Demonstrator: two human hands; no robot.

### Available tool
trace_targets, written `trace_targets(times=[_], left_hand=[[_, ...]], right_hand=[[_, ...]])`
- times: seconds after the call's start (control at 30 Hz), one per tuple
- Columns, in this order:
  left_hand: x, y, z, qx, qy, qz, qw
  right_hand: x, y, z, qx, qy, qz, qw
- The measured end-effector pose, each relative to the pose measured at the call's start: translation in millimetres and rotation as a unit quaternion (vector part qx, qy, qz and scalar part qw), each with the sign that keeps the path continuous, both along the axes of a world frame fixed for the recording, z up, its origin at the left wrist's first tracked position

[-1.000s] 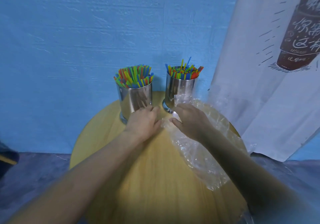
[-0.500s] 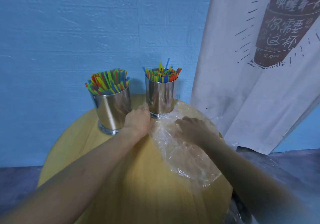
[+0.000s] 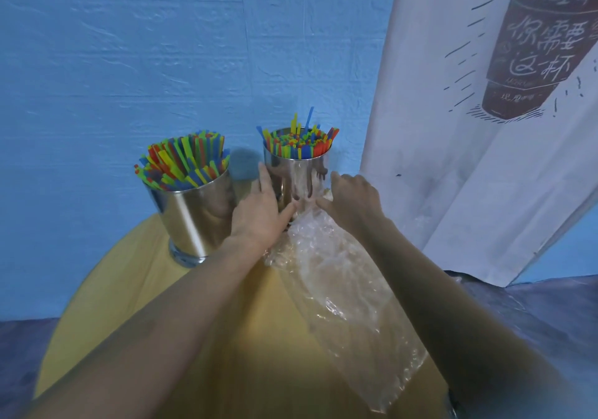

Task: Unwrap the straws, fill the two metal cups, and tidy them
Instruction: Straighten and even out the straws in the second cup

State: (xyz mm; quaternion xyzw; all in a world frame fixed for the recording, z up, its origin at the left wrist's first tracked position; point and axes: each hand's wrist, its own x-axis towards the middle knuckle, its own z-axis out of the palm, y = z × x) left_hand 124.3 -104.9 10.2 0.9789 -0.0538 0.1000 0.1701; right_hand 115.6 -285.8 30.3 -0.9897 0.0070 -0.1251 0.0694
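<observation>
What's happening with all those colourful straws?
A person is handling the right metal cup: the left hand lies flat against its side, the right hand is at its other side. Both it and the left metal cup are full of coloured straws. The clear plastic wrapper lies crumpled on the yellow table.

Blue wall [image 3: 161, 46], wht banner [image 3: 469, 176] rt.
</observation>
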Motion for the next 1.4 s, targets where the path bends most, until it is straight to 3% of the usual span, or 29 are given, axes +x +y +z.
trace_targets(times=[0.23,0.83,1.17,1.4], left_hand=[[15.2,-5.6,-5.7,-0.238,0.066,-0.001,0.969],[-7.2,-1.6,47.7,-0.338,-0.053,0.004,0.940],[-40.9,-0.9,9.1,-0.335,0.004,0.016,0.942],[-51.8,1.5,-4.4,-0.340,-0.001,0.022,0.940]], right_hand=[[17.2,-1.3,-0.4,0.069,-0.023,0.034,0.997],[6.0,12.3,20.8,0.209,-0.132,0.067,0.967],[-29.2,11.3,-14.5,0.269,-0.002,0.090,0.959],[-48.2,6.6,-25.4,0.284,0.034,0.112,0.952]])
